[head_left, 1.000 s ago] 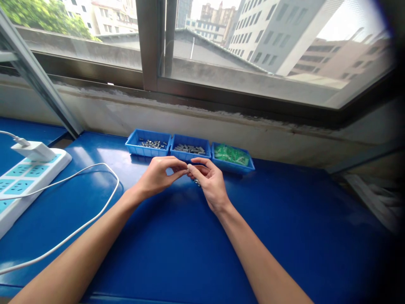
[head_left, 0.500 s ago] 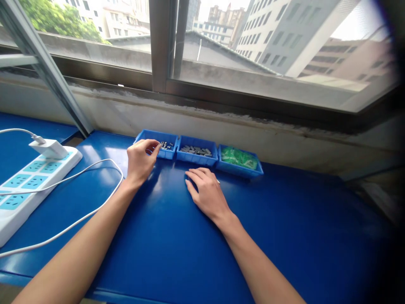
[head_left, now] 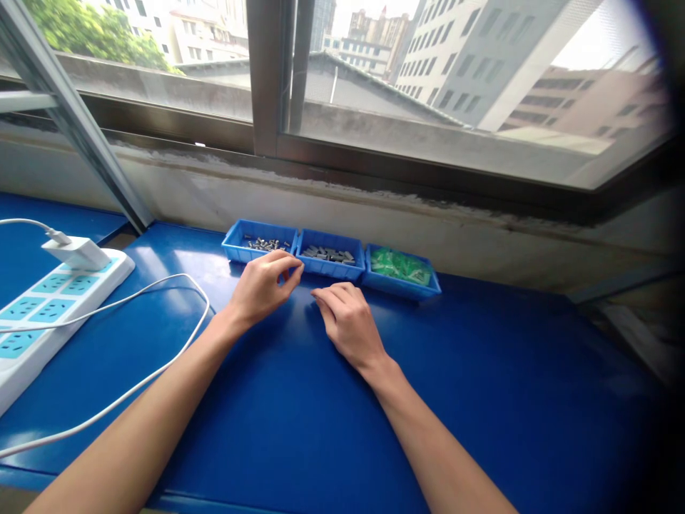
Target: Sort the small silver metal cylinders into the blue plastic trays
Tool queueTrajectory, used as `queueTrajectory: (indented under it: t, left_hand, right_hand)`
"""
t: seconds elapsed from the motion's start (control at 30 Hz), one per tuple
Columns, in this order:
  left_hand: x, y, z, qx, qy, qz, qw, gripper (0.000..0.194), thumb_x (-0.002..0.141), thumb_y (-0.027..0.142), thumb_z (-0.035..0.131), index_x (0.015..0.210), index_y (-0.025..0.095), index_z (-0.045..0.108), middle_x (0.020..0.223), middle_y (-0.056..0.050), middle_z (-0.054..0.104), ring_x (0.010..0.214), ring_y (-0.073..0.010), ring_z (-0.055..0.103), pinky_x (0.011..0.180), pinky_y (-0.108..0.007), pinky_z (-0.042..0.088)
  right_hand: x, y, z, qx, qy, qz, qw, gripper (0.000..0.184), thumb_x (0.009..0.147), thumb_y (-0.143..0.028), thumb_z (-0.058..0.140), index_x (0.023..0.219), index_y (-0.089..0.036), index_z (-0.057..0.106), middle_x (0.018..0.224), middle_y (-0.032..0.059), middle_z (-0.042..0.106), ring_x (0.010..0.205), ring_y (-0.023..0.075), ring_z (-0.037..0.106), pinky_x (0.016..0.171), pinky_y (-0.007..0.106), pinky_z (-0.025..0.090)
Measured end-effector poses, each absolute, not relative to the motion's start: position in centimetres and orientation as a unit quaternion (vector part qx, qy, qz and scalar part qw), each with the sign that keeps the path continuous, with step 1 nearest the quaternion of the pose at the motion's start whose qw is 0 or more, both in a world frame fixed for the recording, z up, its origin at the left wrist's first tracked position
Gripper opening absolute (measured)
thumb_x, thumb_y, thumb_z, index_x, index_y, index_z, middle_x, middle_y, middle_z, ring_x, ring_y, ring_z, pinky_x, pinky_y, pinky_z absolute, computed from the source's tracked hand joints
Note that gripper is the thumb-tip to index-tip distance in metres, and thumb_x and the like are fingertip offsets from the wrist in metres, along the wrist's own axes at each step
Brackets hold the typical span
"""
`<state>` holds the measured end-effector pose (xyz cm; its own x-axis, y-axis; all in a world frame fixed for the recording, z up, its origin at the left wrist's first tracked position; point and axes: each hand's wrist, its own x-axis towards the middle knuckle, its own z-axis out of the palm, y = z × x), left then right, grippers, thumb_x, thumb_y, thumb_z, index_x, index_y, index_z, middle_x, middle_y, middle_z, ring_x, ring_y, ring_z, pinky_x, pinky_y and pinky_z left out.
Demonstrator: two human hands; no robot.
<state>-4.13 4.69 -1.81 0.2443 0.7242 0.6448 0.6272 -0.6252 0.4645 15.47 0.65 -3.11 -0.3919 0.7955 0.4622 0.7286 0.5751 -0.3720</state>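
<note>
Blue bench: I am looking down at a glossy blue worktop (head_left: 300, 421) under a window, with both bare forearms reaching forward over it
Left hand: my left hand (head_left: 262, 285) is hovering just in front of the trays, thumb and forefinger pressed together as if nipping something tiny; I cannot tell whether a part is between them
Right hand: my right hand (head_left: 347, 321) is lying palm-down on the worktop, fingers loosely curled and together; whatever may be under it is hidden
Trays: three small blue plastic trays are sitting in a row against the wall: the left tray (head_left: 260, 241) is holding small silver screw-like parts, the middle tray (head_left: 330, 254) is holding grey metal pieces, the right tray (head_left: 401, 270) is holding green packets
What is changing: half a second ago the left hand was dipping its fingertips into the left tray; now it is pulling back out and closing in on the right hand, which is staying planted in the same spot
My reading: the left hand is probably bringing a fresh silver part from the left tray toward the right hand
Off to the left: a white power strip with pale blue sockets (head_left: 48, 303) is carrying a white plug-in charger (head_left: 75, 251), its white cable (head_left: 160, 285) looping over the bench, well apart from both hands
</note>
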Motion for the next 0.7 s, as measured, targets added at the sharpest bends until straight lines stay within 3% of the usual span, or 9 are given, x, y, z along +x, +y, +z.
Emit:
queueTrajectory:
  t: [0.13, 0.3, 0.4, 0.7]
  left_hand:
    - [-3.55, 4.17, -1.6, 0.782, 0.425, 0.445, 0.094, 0.016, 0.093, 0.024, 0.057, 0.093, 0.018, 0.072, 0.088, -0.004, 0.071, 0.065, -0.0118, 0.059, 0.067, -0.025, 0.049]
    - [-3.22, 3.89, -1.76, 0.778, 0.424, 0.441, 0.142, 0.016, 0.093, 0.024, 0.058, 0.095, 0.017, 0.073, 0.086, -0.004, 0.071, 0.06, -0.0104, 0.057, 0.063, -0.024, 0.048]
    - [-2.99, 3.77, -1.79, 0.788, 0.413, 0.429, 0.153, 0.017, 0.093, 0.024, 0.058, 0.096, 0.017, 0.073, 0.086, -0.004, 0.072, 0.06, -0.0099, 0.057, 0.063, -0.024, 0.048]
    - [-3.03, 3.84, -2.0, 0.803, 0.403, 0.414, 0.147, 0.017, 0.093, 0.024, 0.057, 0.095, 0.018, 0.073, 0.084, -0.003, 0.071, 0.06, -0.0105, 0.057, 0.063, -0.024, 0.049]
  right_hand:
    - [15.35, 0.53, -2.5, -0.457, -0.765, 0.161, 0.424, 0.021, 0.098, -0.023, 0.05, 0.105, -0.023, 0.069, 0.107, 0.0068, 0.072, 0.1, 0.022, 0.065, 0.093, 0.037, 0.049]
    - [15.09, 0.69, -2.47, -0.47, -0.634, 0.342, 0.511, 0.019, 0.096, -0.033, 0.052, 0.108, -0.024, 0.063, 0.093, 0.0031, 0.068, 0.08, 0.0165, 0.066, 0.075, 0.03, 0.052]
    - [14.99, 0.99, -2.64, -0.445, -0.551, 0.431, 0.558, 0.018, 0.093, -0.035, 0.055, 0.105, -0.023, 0.062, 0.085, 0.0005, 0.064, 0.073, 0.014, 0.062, 0.072, 0.029, 0.052]
    - [15.12, 1.17, -2.06, -0.405, -0.379, 0.587, 0.589, 0.024, 0.08, -0.035, 0.071, 0.099, -0.023, 0.063, 0.072, -0.0028, 0.065, 0.061, 0.0113, 0.059, 0.061, 0.025, 0.048]
